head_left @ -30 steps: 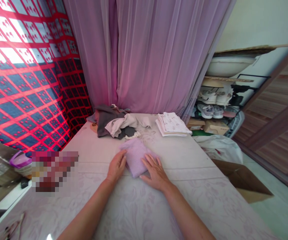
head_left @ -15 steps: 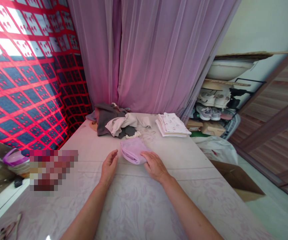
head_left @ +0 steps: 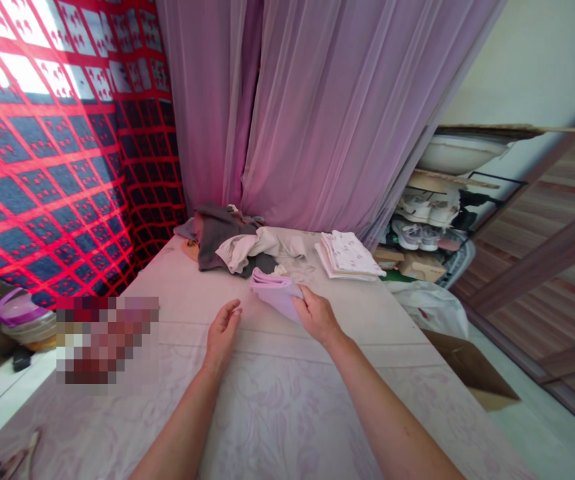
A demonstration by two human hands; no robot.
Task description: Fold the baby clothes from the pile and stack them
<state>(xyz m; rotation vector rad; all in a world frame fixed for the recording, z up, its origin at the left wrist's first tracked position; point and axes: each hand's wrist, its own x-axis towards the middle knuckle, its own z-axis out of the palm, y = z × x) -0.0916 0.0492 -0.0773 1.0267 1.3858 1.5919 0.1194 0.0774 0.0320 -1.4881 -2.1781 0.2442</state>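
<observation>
My right hand (head_left: pixel 320 317) grips the right edge of a folded lilac cloth (head_left: pixel 276 293), thumb on the near side. The cloth is tipped up, and its folded layers show along the far top edge. Left of it, my left hand (head_left: pixel 223 337) is held over the table cover with loosely curved fingers and nothing in it. Just beyond the cloth lies a loose pile of clothes, with a dark grey garment (head_left: pixel 212 240) and a cream garment (head_left: pixel 247 250). Farther right sits a neat stack of folded white printed cloths (head_left: pixel 350 255).
A pale floral cover (head_left: pixel 287 400) spreads under my arms. Lilac curtains (head_left: pixel 327 120) hang behind, and a red-and-dark checked cloth (head_left: pixel 67 167) hangs at left. To the right are a shoe rack (head_left: pixel 420 233) and an open cardboard box (head_left: pixel 472 363). A blurred-out patch lies at left.
My right hand has lifted and tilted the folded lilac cloth off the surface, its grip now around the right edge. My left hand stays beside it. The view has shifted slightly.
</observation>
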